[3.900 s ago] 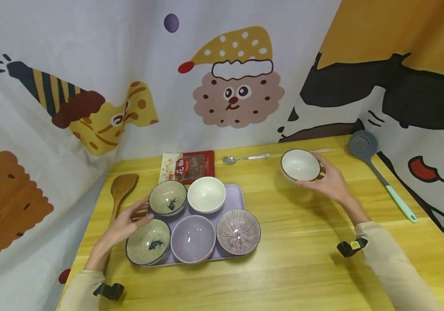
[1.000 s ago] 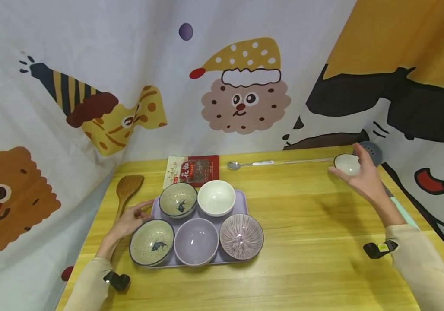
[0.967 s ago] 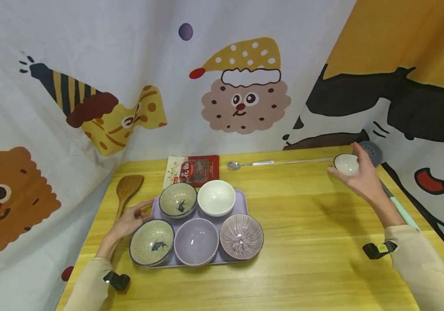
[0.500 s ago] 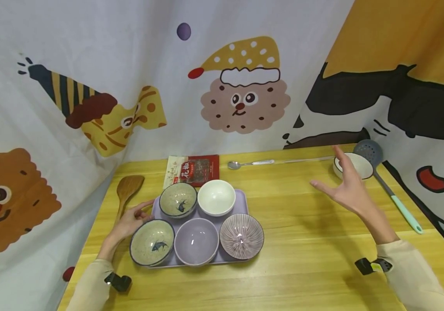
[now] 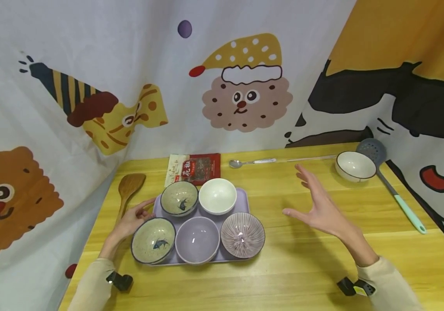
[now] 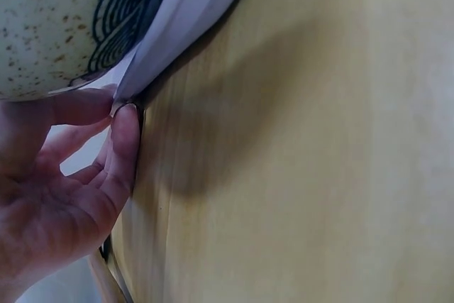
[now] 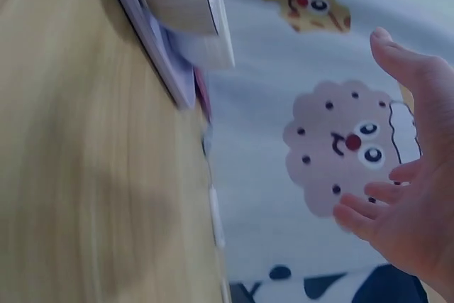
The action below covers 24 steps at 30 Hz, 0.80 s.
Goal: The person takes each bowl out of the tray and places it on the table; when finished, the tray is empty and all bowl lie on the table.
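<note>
Since the earlier views the right hand (image 5: 321,207) has let go of the small white ceramic bowl with a dark rim (image 5: 356,166) and drawn back toward the middle of the yellow wooden table (image 5: 303,263); the bowl now stands alone near the far right corner, just beside the head of the grey slotted ladle with a mint-green handle (image 5: 391,183). The right hand hangs above the tabletop, well apart from the bowl, palm turned leftward, fingers straight and spread, thumb pointing toward the tray; it holds nothing. The forearm in its cream sleeve rises from the lower right, a black wrist strap just above the cuff.

The left hand (image 5: 132,218) has stayed at the left edge of the lilac plastic tray (image 5: 241,196). In the left wrist view its thumb and forefinger (image 6: 124,140) pinch the tray's rim beneath the speckled bowl, the other fingers loosely bent.

On the tray sit five bowls: two speckled beige bowls with a fish painted inside (image 5: 153,239) (image 5: 179,198), a plain white bowl (image 5: 217,195), a smooth lilac bowl (image 5: 197,239) and a purple ribbed bowl (image 5: 242,234). A wooden spatula (image 5: 128,192) lies left of the tray, a red snack packet (image 5: 195,167) behind it, and a metal spoon (image 5: 251,162) along the far edge.
</note>
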Tool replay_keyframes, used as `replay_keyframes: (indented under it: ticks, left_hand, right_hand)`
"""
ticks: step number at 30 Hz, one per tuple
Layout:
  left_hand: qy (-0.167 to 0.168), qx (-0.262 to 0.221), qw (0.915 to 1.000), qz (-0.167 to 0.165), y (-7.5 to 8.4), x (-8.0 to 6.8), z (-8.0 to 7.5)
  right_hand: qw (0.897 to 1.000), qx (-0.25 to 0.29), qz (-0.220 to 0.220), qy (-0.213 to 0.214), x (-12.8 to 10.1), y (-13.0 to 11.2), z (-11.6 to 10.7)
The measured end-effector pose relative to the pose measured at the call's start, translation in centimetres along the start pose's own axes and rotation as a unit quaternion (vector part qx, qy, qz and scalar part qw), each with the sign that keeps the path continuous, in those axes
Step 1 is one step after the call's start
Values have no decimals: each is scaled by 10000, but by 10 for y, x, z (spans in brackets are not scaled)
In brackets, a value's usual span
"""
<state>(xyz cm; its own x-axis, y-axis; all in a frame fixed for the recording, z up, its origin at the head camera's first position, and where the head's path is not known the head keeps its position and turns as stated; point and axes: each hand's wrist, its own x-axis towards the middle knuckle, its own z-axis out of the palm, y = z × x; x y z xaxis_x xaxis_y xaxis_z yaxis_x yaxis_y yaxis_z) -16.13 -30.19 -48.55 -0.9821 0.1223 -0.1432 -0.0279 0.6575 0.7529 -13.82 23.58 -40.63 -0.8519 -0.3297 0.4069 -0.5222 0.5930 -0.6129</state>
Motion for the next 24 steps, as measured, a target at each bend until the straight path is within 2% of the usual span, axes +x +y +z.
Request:
replay_keyframes:
  ticks: [6,14,19,24]
  left_hand:
    - [75,-56,10000,-11,-5,1,0]
    - [68,-146,9998,-110,-8,3,-1]
    - [69,-41,9998,-157,-8,6,-3]
    - [24,-74,9999,-144,-5,8,-4]
  right_hand:
    - [9975,357,-337,-505,-3,-8,24]
    - [9870,851,-302,-1331,-9,-16,54]
    - [9790,970,-287,-1769,-12,-20,71]
    - [9767,881,-417,-1914,-15,-22,85]
